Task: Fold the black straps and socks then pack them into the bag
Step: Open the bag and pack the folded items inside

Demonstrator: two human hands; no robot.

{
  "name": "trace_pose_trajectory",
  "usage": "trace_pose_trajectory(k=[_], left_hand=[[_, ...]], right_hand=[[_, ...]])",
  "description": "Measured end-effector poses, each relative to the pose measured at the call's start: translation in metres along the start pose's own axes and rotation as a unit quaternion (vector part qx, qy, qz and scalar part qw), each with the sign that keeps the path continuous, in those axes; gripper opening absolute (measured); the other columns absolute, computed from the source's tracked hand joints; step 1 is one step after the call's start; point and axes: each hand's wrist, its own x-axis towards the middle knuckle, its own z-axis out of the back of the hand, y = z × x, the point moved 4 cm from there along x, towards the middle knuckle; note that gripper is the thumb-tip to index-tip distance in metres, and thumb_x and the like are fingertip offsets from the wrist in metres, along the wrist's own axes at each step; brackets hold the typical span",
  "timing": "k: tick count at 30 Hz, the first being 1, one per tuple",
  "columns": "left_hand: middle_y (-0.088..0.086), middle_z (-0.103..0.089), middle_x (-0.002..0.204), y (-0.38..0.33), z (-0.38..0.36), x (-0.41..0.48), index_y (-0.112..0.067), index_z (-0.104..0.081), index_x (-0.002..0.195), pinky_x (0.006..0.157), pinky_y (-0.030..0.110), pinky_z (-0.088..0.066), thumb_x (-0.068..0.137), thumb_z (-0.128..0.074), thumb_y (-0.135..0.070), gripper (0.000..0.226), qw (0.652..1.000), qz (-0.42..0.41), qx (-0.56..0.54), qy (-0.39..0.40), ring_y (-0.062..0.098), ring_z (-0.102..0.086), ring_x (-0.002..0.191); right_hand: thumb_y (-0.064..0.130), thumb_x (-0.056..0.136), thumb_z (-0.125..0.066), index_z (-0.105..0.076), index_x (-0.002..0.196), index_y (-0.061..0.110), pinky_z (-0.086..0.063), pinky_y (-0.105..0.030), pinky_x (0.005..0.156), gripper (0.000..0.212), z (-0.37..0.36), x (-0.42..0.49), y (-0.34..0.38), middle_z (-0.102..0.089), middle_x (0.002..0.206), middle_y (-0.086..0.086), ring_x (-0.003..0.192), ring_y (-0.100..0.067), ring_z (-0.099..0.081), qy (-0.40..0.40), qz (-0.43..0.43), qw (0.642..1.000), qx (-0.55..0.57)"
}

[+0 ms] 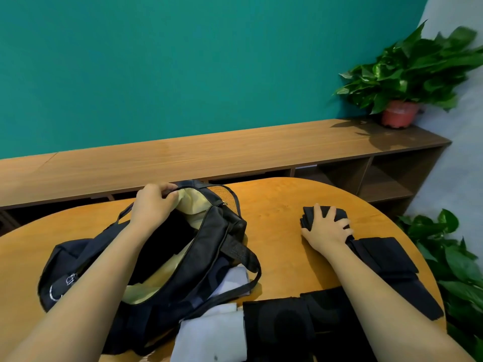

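One bag (224, 231), two hands (153, 205) (326, 228), two plants (413, 71) (454, 257), one table (274, 205).

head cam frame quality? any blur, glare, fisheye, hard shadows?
Head view: wide-angle lens tilts and slightly bows the wooden shelf; potted plant leaves smear near the top-right corner; soft sheen on the shelf top, and the plant's shadow falls beside its pot; the bag interior is partly black, with no detail; left hand and right hand look sharp.
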Motion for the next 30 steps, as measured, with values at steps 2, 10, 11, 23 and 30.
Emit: trace_pose_trajectory(k=[2, 10, 11, 23, 30], left_hand=[[0.003, -0.069, 0.105, -0.001, 0.000, -0.001, -0.014, -0.071, 0.115, 0.082, 0.026, -0.040, 0.092, -0.059, -0.019, 0.026, 1.000, -0.002, 0.000, 0.002, 0.014, -0.055, 0.097], [-0.001, -0.066, 0.100, -0.002, 0.005, -0.007, -0.016, -0.071, 0.113, 0.082, 0.027, -0.040, 0.093, -0.059, -0.018, 0.024, 1.000, 0.008, -0.014, 0.008, 0.016, -0.057, 0.100], [-0.002, -0.065, 0.099, -0.002, 0.006, -0.007, -0.015, -0.071, 0.113, 0.082, 0.027, -0.039, 0.093, -0.059, -0.018, 0.024, 1.000, 0.007, -0.019, 0.010, 0.015, -0.056, 0.099], [0.003, -0.069, 0.108, 0.000, 0.014, -0.008, -0.014, -0.071, 0.114, 0.085, 0.024, -0.039, 0.093, -0.060, -0.018, 0.024, 0.998, 0.009, -0.052, 0.018, 0.014, -0.056, 0.101], [0.000, -0.066, 0.100, 0.002, 0.027, 0.001, -0.012, -0.071, 0.111, 0.084, 0.021, -0.037, 0.095, -0.060, -0.017, 0.021, 0.995, 0.010, -0.094, 0.007, 0.011, -0.056, 0.097]], right_hand=[[0.058, 0.094, -0.048, 0.003, 0.155, 0.030, -0.022, -0.063, 0.110, 0.084, -0.004, -0.009, 0.015, 0.002, 0.162, -0.015, 0.139, -0.054, -0.013, -0.001, 0.034, 0.999, -0.006], [0.071, 0.085, -0.051, 0.016, 0.153, 0.028, -0.024, -0.060, 0.112, 0.105, -0.015, -0.054, 0.075, 0.012, 0.160, -0.020, 0.142, -0.054, -0.007, 0.106, 0.103, 0.989, 0.001], [0.072, 0.084, -0.051, 0.016, 0.154, 0.027, -0.029, -0.057, 0.111, 0.106, -0.011, -0.057, 0.077, 0.007, 0.161, -0.021, 0.142, -0.051, -0.013, 0.126, 0.120, 0.985, 0.002], [0.069, 0.061, -0.078, 0.020, 0.149, 0.045, -0.004, -0.058, 0.118, 0.134, -0.008, -0.039, 0.072, 0.019, 0.162, -0.003, 0.147, -0.041, 0.009, 0.169, 0.299, 0.939, -0.028], [0.052, 0.064, -0.080, 0.015, 0.150, 0.044, -0.040, -0.050, 0.103, 0.128, -0.022, -0.042, 0.081, -0.019, 0.155, -0.009, 0.131, -0.041, -0.035, 0.122, 0.275, 0.953, -0.015]])
